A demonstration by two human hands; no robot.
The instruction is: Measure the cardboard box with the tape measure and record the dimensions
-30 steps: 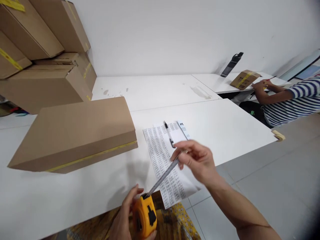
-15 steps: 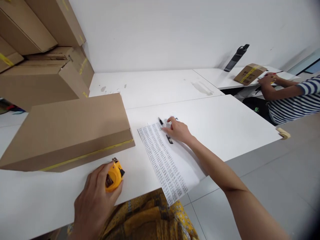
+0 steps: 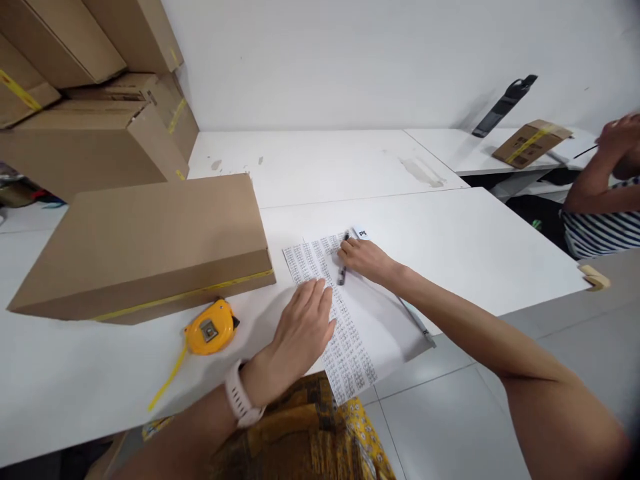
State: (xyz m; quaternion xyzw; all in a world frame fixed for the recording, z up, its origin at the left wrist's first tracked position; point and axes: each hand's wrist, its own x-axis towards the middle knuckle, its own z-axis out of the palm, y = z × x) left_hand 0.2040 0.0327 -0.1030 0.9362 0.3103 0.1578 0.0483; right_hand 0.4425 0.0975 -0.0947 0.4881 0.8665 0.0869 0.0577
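My left hand (image 3: 300, 330) lies flat with fingers stretched out on the left edge of a printed sheet of paper (image 3: 350, 347) that hangs over the table's front edge. My right hand (image 3: 365, 259) is closed round a black pen (image 3: 342, 273) with its tip on the upper part of the sheet. A yellow tape measure (image 3: 210, 328) lies on the white table (image 3: 450, 247) left of my left hand, apart from it. A long flat cardboard box (image 3: 145, 243) rests just behind the tape measure.
Several cardboard boxes (image 3: 95, 100) are stacked at the back left. Another person in a striped shirt (image 3: 600, 227) sits at the right by a second table with a small box (image 3: 530, 141) and a dark bottle (image 3: 503, 105). The table's right corner carries a tape roll (image 3: 595, 277).
My left hand let go of the yellow tape measure, which now lies on the table, and moved right onto the sheet. My right hand took up the pen and holds it to the paper.
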